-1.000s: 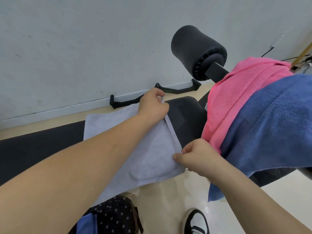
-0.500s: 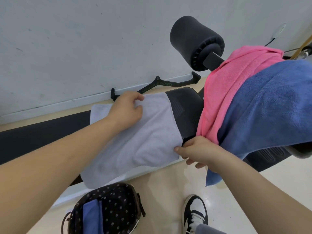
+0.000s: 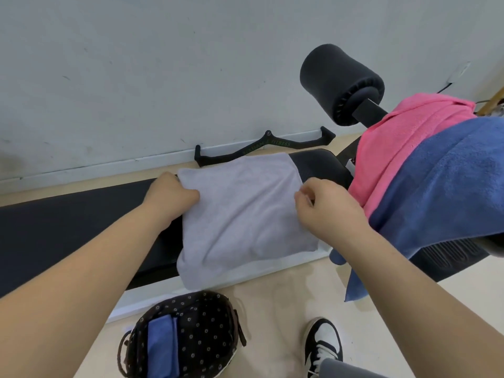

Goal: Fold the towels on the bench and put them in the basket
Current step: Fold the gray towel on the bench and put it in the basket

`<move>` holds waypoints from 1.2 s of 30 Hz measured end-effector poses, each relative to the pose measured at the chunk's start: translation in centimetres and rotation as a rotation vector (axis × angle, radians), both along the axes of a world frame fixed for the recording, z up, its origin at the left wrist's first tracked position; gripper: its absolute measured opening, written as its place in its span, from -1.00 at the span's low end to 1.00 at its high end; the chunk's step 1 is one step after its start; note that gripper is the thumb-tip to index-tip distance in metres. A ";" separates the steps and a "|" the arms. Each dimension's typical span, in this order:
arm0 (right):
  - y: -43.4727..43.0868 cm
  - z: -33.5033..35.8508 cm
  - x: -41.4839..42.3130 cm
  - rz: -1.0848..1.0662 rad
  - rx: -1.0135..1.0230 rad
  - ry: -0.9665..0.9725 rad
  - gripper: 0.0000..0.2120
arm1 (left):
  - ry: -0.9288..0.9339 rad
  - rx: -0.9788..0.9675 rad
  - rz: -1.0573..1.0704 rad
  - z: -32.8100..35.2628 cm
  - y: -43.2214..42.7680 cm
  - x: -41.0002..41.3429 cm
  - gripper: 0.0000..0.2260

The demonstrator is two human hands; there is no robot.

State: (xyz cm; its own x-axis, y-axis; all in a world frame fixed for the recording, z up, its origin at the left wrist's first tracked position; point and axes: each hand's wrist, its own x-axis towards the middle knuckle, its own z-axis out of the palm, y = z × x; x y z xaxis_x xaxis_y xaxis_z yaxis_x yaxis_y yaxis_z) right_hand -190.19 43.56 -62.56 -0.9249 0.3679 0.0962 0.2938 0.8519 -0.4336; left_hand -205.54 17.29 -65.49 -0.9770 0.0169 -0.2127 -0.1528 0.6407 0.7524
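With one folded blue cloth (image 3: 161, 347) in the dotted dark basket (image 3: 210, 320), left hand (image 3: 174, 196) and right hand (image 3: 326, 208) grip opposite edges of the part-folded grey towel (image 3: 242, 214); the draped pink towel (image 3: 395, 148) and dark blue towel (image 3: 450, 184) await folding.

A folded towel (image 3: 245, 214) lay on the bench (image 3: 68, 227), the basket (image 3: 207, 323) before it, a heap of towels (image 3: 436, 173) to its right.

left grip (image 3: 171, 195) fingertips hidden under grey towel (image 3: 245, 214) | basket (image 3: 207, 336) clipped at bottom edge
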 end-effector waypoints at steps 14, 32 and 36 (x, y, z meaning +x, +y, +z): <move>-6.4 -3.7 -4.3 0.204 0.169 -0.562 -0.28 | 0.062 0.098 0.100 1.1 -4.0 -1.5 -0.74; -12.0 -2.1 -4.3 0.276 0.179 -0.612 -0.32 | 0.026 0.068 0.137 0.8 -8.3 4.5 -0.78; -13.5 -0.6 -4.7 0.290 0.294 -0.472 -0.35 | 0.093 -0.026 0.115 0.7 -10.5 2.1 -0.81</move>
State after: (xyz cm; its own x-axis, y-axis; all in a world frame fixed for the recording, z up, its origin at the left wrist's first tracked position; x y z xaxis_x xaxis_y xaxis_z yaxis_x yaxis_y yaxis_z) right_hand -194.92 30.11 -63.18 -0.9505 0.1160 -0.2881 0.1355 0.9896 -0.0484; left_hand -203.41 6.80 -64.82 -0.9877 -0.1008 -0.1197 -0.1564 0.6425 0.7502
